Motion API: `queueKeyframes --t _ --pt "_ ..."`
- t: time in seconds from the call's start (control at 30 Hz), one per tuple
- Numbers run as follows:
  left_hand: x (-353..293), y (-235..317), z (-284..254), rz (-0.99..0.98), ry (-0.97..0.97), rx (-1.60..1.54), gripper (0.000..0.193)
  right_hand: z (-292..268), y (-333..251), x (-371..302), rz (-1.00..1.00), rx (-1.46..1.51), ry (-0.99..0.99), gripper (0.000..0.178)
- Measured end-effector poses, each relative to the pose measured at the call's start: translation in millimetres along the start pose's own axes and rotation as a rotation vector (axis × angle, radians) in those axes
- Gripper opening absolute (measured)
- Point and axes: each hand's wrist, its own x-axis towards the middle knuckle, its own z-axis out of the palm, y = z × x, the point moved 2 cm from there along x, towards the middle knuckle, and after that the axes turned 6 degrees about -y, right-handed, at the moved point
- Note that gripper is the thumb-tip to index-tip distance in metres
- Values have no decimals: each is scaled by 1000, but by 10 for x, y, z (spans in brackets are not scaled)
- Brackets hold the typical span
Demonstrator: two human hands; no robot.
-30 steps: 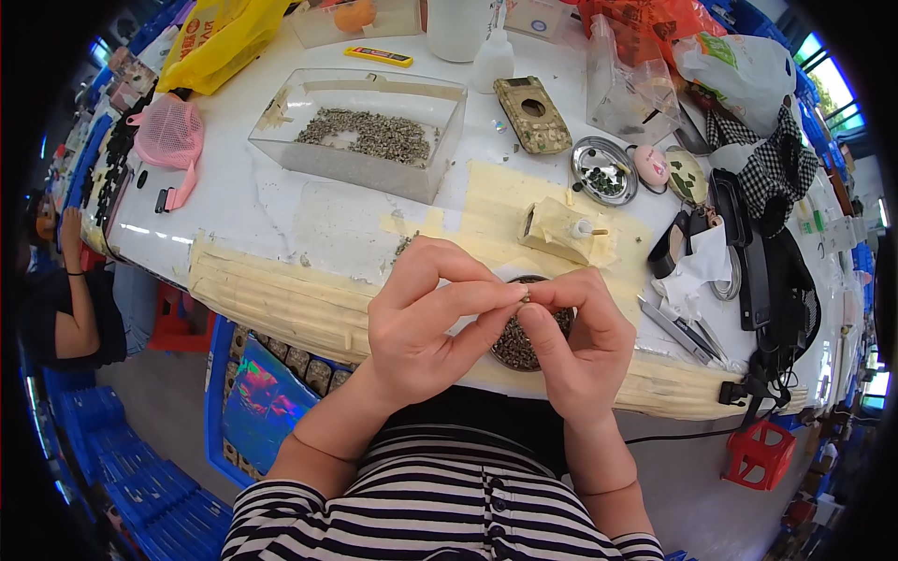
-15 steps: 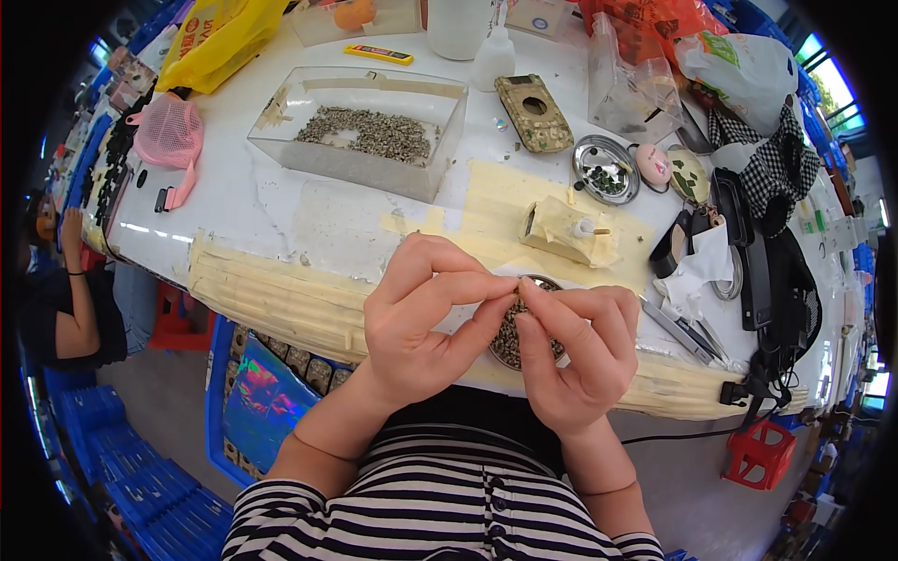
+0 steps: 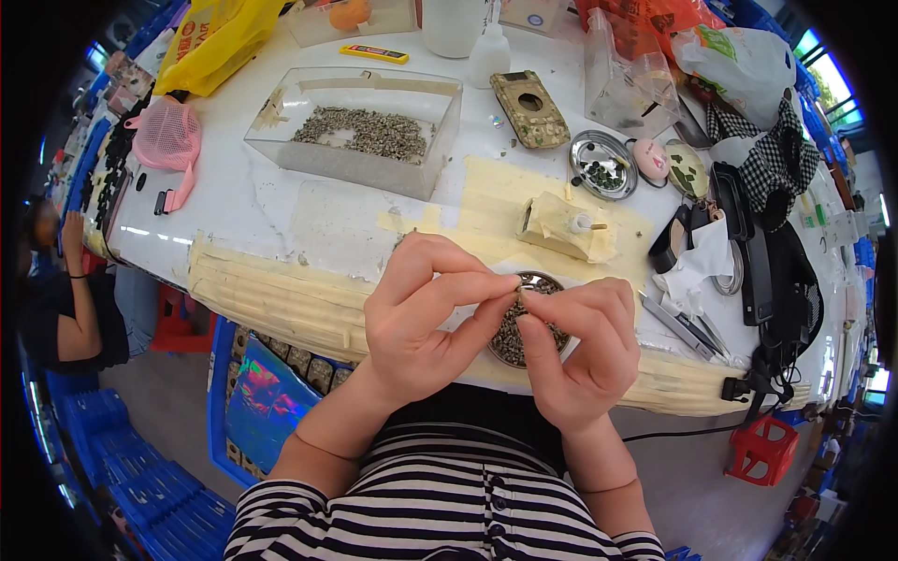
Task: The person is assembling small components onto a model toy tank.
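Over a round metal dish (image 3: 544, 279) of small grey-brown pieces (image 3: 510, 344), my two hands meet at the fingertips. My left hand (image 3: 421, 323) pinches thumb and index finger round a tiny piece, too small to name. The index fingertip of my right hand (image 3: 591, 351) is against the same spot, its thumb just below and its other fingers curled. Whether the right fingers also grip the piece is hidden. Just beyond lies a taped block (image 3: 561, 227) with a small white fitting and a peg on top. A camouflage-patterned toy tank hull (image 3: 530, 110) with a round hole lies farther back.
A clear plastic bin (image 3: 426, 173) holds many similar small pieces. To the right are a metal dish (image 3: 604, 166) with dark green bits, tweezers (image 3: 678, 327) and black straps. A white squeeze bottle (image 3: 489, 58) stands behind. Below the taped table edge (image 3: 271, 299) sits a blue crate (image 3: 217, 402).
The right index fingertip has drawn back slightly from the left fingertips, and the right hand has tilted a little. The left hand keeps its pinch in nearly the same place.
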Motion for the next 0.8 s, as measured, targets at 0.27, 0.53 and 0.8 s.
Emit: queueKeyframes --t 0.27,0.53,0.8 --pt "-13 -4 -7 -26 6 -52 28 17 -1 -16 -9 -102 -20 28" --pt "-8 16 -26 -5 -74 -78 22 53 92 -23 158 234 -75 22" --pt "-7 -6 -8 -25 -21 -34 28 -12 -12 -3 -73 -4 -66 28"
